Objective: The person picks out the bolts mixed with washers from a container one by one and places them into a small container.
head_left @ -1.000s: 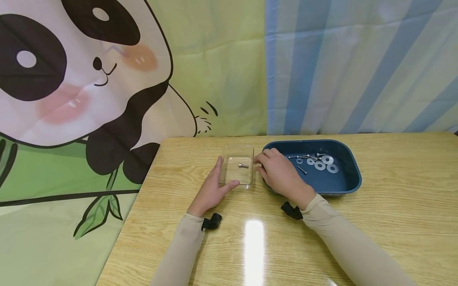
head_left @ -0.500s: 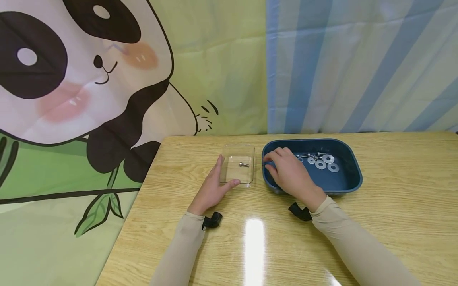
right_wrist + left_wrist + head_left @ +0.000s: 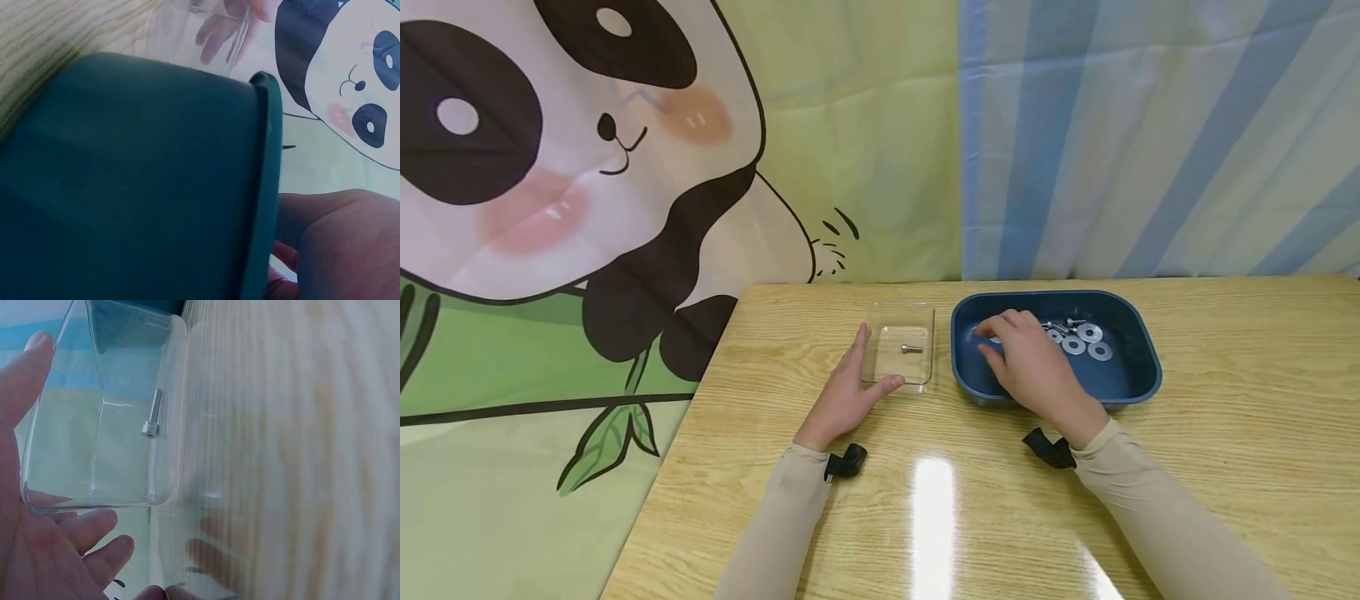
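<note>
A clear plastic box (image 3: pixel 898 379) stands on the table with one socket-head screw (image 3: pixel 912 349) lying on its floor. My left hand (image 3: pixel 842 400) rests against the box's near left corner, straight thumb along the front wall and fingers along the left side. The left wrist view shows the screw (image 3: pixel 152 414) through the clear wall. My right hand (image 3: pixel 1033 362) reaches over the left half of a deep blue tray (image 3: pixel 1120 387), thumb and fingers spread, nothing visible between them. In the right wrist view the tray's wall (image 3: pixel 144 162) hides most of the fingers.
Inside the tray lie several flat washers (image 3: pixel 1090 333) and a few screws (image 3: pixel 1060 327), partly behind the right hand. A wooden table (image 3: pixel 1247 417) carries both containers. A panda-printed cloth (image 3: pixel 865 150) and a striped curtain (image 3: pixel 1150 150) hang along its far edge.
My right hand has moved right, from between the clear box and the tray's left rim to over the tray's inside. The left hand has kept its place at the box.
</note>
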Motion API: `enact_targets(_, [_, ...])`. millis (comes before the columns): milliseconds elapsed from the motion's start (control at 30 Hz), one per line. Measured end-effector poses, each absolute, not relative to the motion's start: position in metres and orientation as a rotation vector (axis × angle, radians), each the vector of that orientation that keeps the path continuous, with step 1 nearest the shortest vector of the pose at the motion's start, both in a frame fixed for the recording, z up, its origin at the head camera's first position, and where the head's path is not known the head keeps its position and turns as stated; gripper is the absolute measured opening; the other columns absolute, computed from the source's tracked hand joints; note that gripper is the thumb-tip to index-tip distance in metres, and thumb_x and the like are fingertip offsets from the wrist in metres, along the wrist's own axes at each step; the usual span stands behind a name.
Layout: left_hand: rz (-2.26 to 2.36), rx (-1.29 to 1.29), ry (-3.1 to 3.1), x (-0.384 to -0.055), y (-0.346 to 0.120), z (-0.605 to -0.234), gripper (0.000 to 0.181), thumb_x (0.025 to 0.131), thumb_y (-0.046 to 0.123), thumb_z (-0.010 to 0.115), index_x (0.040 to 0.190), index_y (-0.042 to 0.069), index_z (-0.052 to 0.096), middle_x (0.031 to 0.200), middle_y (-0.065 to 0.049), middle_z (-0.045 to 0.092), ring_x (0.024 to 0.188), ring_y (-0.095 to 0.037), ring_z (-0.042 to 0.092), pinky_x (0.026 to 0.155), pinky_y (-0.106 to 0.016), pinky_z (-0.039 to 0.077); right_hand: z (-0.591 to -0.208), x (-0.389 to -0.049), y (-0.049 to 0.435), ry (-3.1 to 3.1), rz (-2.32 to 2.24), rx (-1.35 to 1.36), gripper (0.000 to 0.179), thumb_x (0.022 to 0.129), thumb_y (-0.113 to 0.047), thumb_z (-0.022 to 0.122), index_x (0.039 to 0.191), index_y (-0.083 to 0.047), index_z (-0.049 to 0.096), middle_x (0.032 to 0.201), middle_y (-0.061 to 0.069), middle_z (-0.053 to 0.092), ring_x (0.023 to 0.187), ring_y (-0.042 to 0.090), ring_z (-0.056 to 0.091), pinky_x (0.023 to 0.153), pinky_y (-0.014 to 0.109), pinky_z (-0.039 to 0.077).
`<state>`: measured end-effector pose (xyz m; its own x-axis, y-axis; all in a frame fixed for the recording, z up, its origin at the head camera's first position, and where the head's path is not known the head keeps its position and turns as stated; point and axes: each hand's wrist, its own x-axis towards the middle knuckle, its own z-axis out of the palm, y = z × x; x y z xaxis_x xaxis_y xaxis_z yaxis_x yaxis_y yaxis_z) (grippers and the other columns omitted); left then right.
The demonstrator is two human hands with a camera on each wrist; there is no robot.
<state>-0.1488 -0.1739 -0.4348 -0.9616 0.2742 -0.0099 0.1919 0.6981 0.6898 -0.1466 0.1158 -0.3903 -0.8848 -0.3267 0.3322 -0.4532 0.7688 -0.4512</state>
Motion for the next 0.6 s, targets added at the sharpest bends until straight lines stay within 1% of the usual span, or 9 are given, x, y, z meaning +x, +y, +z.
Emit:
enact_targets(67, [1.12,0.39,2.792,-0.149,-0.174,-0.435,0.105,0.093,0.066,0.058,0.163,0.017,-0.003,0.168,-0.001,0.008,0.152,-0.029,0.015,0.12,-0.052,0.019,-0.39,-0.146,0.118,-2.74,0.793,0.603,0.018,0.095,-0.008,0.07,0.111,-0.001,0.07,0.108,0.014,0.065,0.103,0.033,0.056,0.082,0.046,0.053])
enact_targets(267, [1.12,0.379,2.79,-0.148,-0.175,-0.436,0.103,0.094,0.062,0.06,0.163,0.018,-0.002,0.168,0.0,0.007,0.152,-0.028,0.014,0.12,-0.052,0.018,-0.389,-0.145,0.126,-2.755,0.805,0.579,0.019,0.095,-0.008,0.07,0.112,0.0,0.069,0.108,0.015,0.065,0.102,0.034,0.055,0.083,0.046,0.052])
enact_targets(400, [1.108,0.375,2.794,-0.149,-0.174,-0.436,0.105,0.092,0.067,0.057,0.163,0.019,-0.002,0.168,0.001,0.006,0.152,-0.028,0.014,0.12,-0.052,0.019,-0.39,-0.143,0.132,-2.751,0.824,0.573,0.02,0.094,-0.005,0.07,0.113,0.001,0.069,0.109,0.015,0.065,0.103,0.034,0.055,0.085,0.047,0.051])
enact_targets(500, [1.099,0.366,2.798,-0.149,-0.173,-0.435,0.106,0.091,0.069,0.057,0.163,0.019,-0.002,0.168,0.002,0.007,0.152,-0.028,0.015,0.12,-0.052,0.02,-0.391,-0.142,0.137,-2.754,0.816,0.564,0.021,0.094,-0.005,0.071,0.114,0.001,0.069,0.108,0.015,0.065,0.103,0.035,0.055,0.084,0.048,0.051])
enact_targets(600, [1.102,0.366,2.797,-0.15,-0.173,-0.435,0.105,0.092,0.065,0.059,0.163,0.018,-0.002,0.168,0.001,0.007,0.152,-0.029,0.015,0.12,-0.053,0.02,-0.391,-0.142,0.141,-2.756,0.799,0.556,0.02,0.094,-0.006,0.071,0.113,0.001,0.069,0.107,0.016,0.064,0.102,0.035,0.055,0.082,0.047,0.051])
